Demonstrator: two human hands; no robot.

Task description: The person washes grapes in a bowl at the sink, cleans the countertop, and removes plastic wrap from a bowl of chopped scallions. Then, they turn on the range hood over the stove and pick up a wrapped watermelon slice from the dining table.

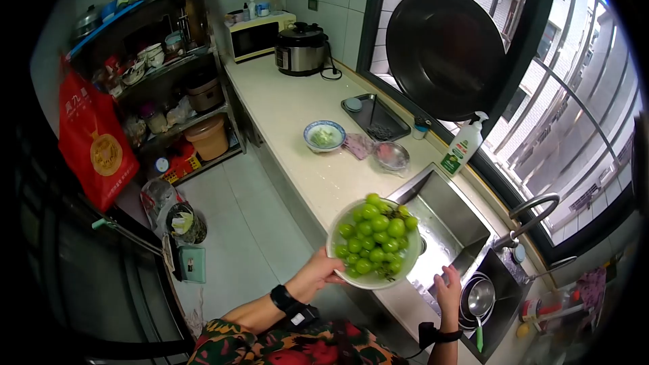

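My left hand (318,274) grips the left rim of a pale round bowl (372,282), thumb on the edge and fingers beneath. A heap of green grapes (372,233) on their stems fills the bowl, which hangs over the counter's front edge and the near left side of the steel sink (443,213). Right of the bowl, apart from it, my right hand (448,292) is raised over the sink's near part with its fingers loosely apart and nothing in them. Beside that hand, a metal ladle with a green handle (481,297) lies in nested pans in the second basin.
A patterned bowl (324,136), a small clear bowl (391,156), a dark tray (378,118) and a soap bottle (464,143) stand beyond the sink. The faucet (534,209) arches in from the right. A large black pan (445,54) leans at the window.
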